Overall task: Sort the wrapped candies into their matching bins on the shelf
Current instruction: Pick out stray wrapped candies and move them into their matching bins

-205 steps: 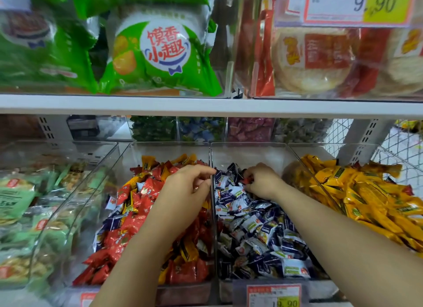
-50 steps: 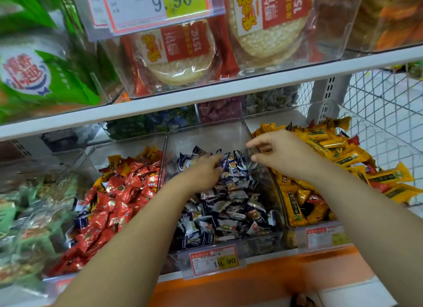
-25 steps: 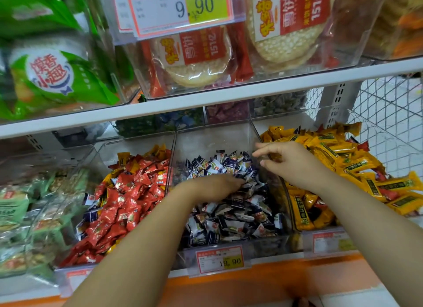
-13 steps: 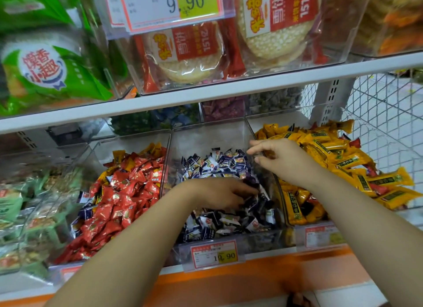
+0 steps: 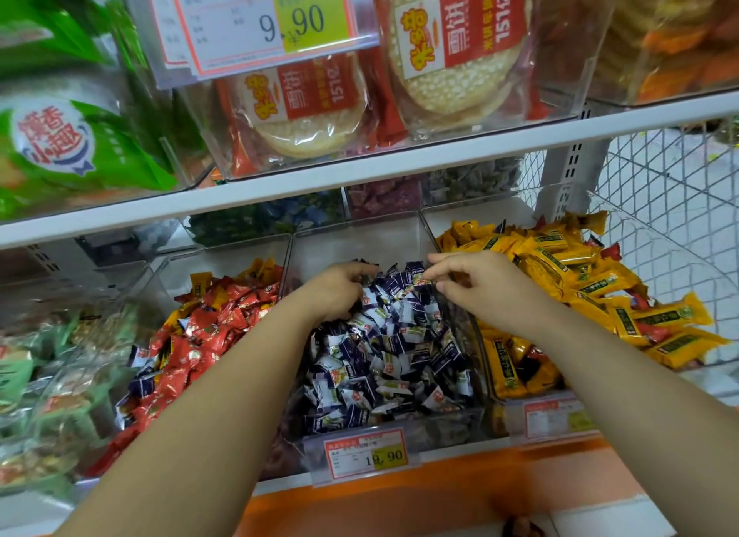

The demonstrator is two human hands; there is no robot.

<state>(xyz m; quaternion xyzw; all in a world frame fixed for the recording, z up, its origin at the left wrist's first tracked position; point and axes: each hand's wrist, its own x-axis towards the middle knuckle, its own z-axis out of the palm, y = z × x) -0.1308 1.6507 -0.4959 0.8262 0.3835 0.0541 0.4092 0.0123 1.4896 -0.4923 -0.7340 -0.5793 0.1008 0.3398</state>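
3 clear bins sat side by side on the shelf (image 5: 400, 164): left bin (image 5: 224, 260) with red candies (image 5: 208, 328), middle bin (image 5: 360, 240) with navy candies (image 5: 384, 348), right bin (image 5: 476, 218) with yellow candies (image 5: 580, 280). Both hands were over the back of the middle bin. Left hand (image 5: 340, 292) was palm down, fingers curled into the navy pile; could not tell if it held anything. Right hand (image 5: 480, 284) was just above the pile near the wall shared with the right bin, thumb and forefinger pinching 1 small candy (image 5: 420, 281) by its wrapper, other fingers loosely curled. A few navy strays (image 5: 140, 384) lay in the left bin among the red, and a few red strays (image 5: 648, 330) among the yellow. Price tag (image 5: 370, 452) reading 19.90 was clipped to the middle bin front. Cracker packs (image 5: 452, 44) and green packs (image 5: 60, 144) sat on the level above.
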